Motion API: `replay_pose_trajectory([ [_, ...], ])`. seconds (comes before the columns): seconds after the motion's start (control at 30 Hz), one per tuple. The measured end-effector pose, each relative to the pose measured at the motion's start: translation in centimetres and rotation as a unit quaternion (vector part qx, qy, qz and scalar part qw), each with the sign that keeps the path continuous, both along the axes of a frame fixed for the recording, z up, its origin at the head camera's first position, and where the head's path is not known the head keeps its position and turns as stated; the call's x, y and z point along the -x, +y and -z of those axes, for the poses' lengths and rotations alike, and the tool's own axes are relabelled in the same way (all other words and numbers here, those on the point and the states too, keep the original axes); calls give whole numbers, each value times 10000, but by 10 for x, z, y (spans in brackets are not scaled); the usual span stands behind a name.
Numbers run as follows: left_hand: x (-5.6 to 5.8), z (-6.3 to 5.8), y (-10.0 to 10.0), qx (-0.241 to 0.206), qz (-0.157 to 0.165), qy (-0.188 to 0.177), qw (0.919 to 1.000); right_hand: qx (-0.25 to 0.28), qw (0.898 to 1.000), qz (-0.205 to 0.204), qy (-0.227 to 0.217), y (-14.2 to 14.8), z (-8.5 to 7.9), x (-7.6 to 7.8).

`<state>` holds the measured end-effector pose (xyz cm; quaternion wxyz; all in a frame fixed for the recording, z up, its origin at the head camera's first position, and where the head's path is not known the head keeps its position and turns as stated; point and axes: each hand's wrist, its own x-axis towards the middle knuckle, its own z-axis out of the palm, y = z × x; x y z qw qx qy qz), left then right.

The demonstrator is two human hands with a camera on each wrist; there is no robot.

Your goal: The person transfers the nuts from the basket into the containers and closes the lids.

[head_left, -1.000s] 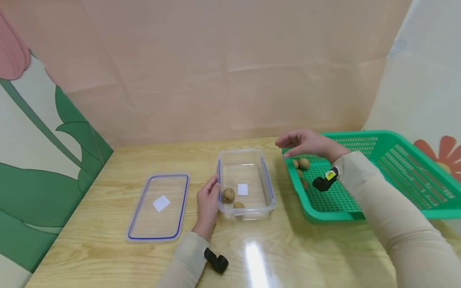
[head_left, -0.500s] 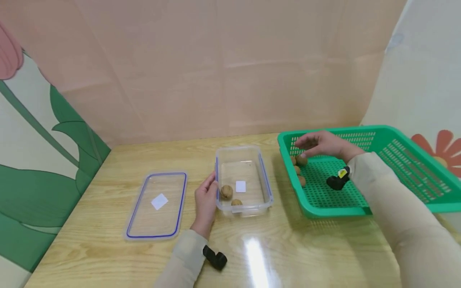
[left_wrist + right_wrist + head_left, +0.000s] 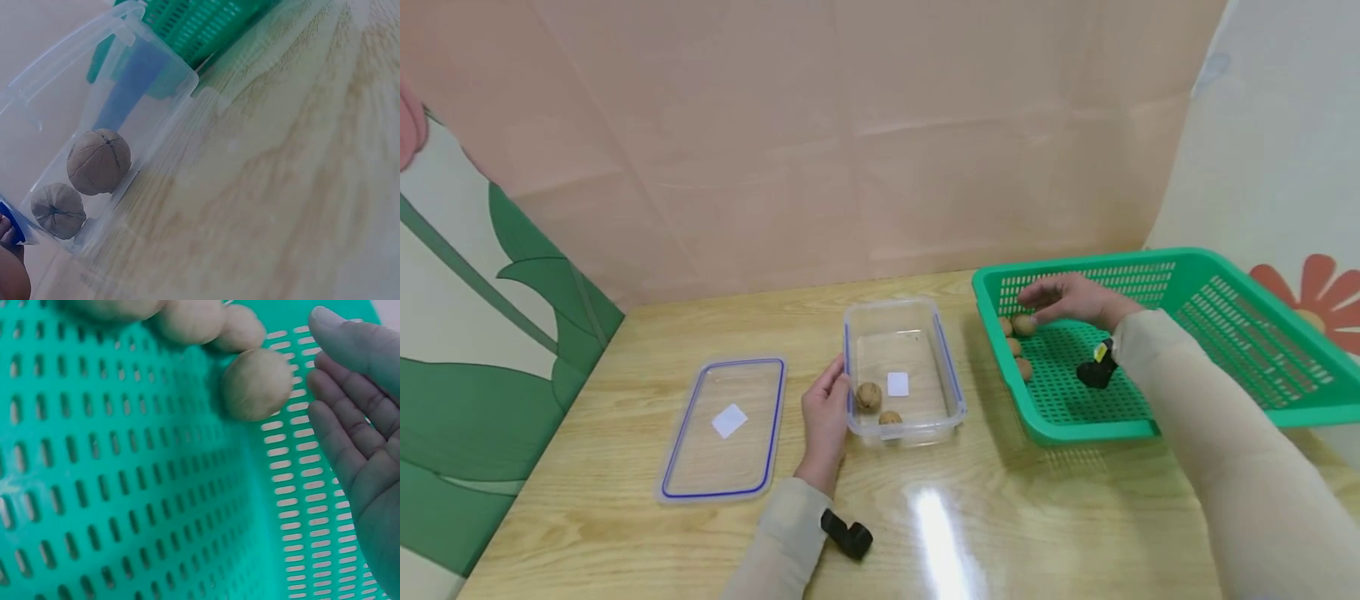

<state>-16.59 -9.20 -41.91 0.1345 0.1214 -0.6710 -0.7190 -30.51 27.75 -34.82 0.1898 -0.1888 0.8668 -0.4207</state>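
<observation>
A: Backdrop and table?

B: Pinkish sheet hanging behind, wood-grain table running under everything.

A: On it?

B: Green basket, slotted sides, sitting at the person's right. Clear container standing mid-table, top uncovered. Blue-edged lid lying flat at the left, apart from the container.

A: Hands?

B: Right hand hovering in the basket, fingers extending with a slight bend, thumb spreading away. Right wrist view's showing a gap between it and the nearest walnut. Left hand touching the container's left side, fingers lying fairly straight along it; left wrist view's cutting most of it off.

A: Walnuts?

B: Four walnuts sitting in the basket, counting that nearest one, bunching along its left wall. Two more walnuts resting in the container, close together by its near-left corner.

A: Small stuff?

B: White square lying over the lid, another white square showing at the container's bottom. Can't tell whether that one's sitting inside or underneath.
</observation>
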Motion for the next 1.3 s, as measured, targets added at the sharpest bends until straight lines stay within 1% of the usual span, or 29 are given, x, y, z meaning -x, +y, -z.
replay_pose_trajectory([
  [0.13, 0, 0, 0, -19, 39, -26, 10000, -50, 10000, -41, -63, 0, 7, 3],
  [0.27, 0, 0, 0, -20, 96, -25, 9999, -137, 9999, -35, -51, -2, 8, 3],
  [0.43, 1, 0, -1, -40, 79, -15, 10000, -242, 9997, 45, -34, -3, 11, 4],
  [0.57, 1, 0, -1, -47, 71, -21, 10000, -306, 9995, -21, 22, -2, 14, 6],
  [0.77, 0, -1, 0, -40, 25, -98, 9999, -611, 9979, -207, -48, -4, 20, 7],
  [1.0, -2, 0, 1, -60, 3, -85, 9999, -888, 9960, -117, -54, -7, 23, 7],
  [1.17, -2, -1, 1, -120, 11, -60, 9999, -852, 9963, -98, 5, -5, 23, 7],
  [1.3, -2, -2, 0, -150, 17, -38, 9999, -746, 9972, -82, 58, -4, 19, 7],
])
